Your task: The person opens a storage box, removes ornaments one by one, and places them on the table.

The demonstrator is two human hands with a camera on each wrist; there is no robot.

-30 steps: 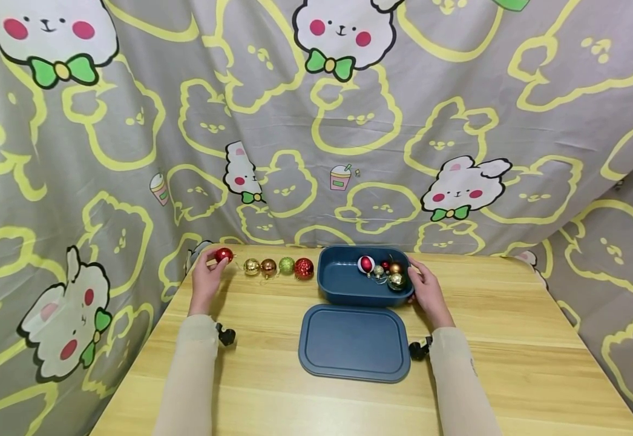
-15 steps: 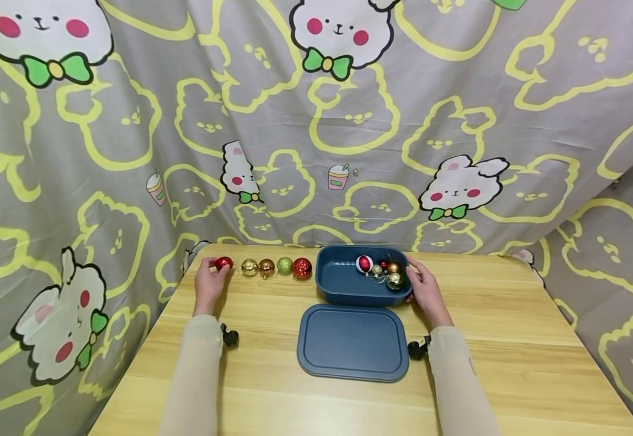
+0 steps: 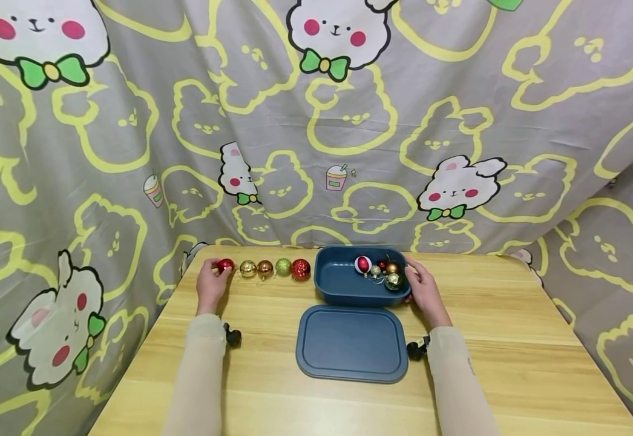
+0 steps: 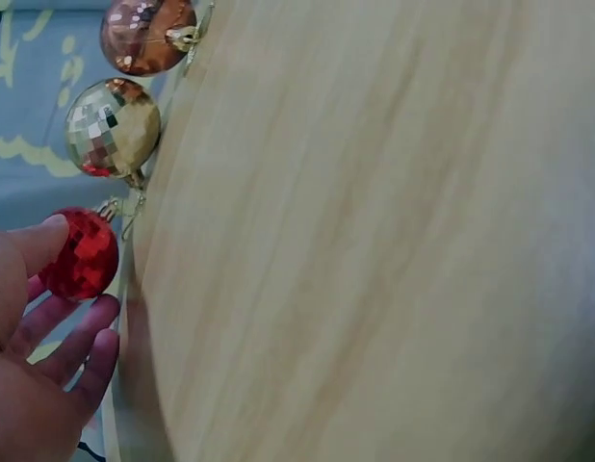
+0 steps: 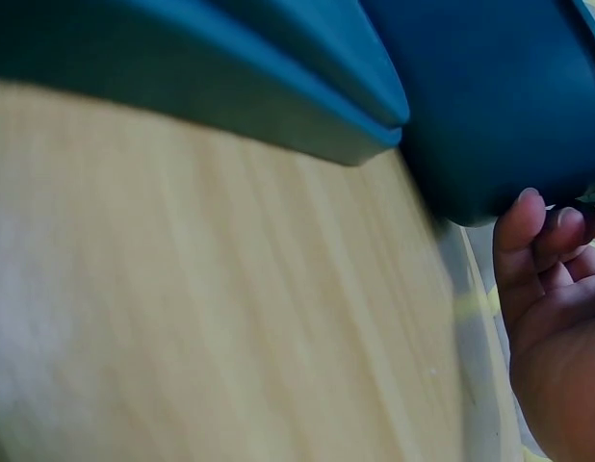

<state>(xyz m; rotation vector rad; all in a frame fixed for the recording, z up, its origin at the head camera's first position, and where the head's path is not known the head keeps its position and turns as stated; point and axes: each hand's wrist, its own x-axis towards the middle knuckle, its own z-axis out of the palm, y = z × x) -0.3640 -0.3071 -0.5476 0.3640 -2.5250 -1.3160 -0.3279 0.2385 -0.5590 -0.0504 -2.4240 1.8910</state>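
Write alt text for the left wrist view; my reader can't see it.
A left hand holds a shiny red bauble. Past it, a gold bauble and a copper bauble, cut off at the top, lie in line near the edge of a wooden table.

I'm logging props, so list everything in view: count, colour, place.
Table: one, light wood, under box.
Box: one, blue, table's far side.
Lid: one, blue, before box.
Held bauble: one, red, row's left end.
Gold bauble: one, gold, second.
Copper bauble: one, copper, third.
Green bauble: one, green, fourth.
Glittery bauble: one, red, fifth.
Boxed baubles: five visible, red-white, red, copper, gold; box's right half.
Cloth: count unclear, grey-yellow, behind and beside table.
Wrist cameras: two, black, at wrists.
Sleeves: two, beige, on forearms.
Left grip: one hand, bare, on held bauble.
Right grip: one hand, bare, box's right end.
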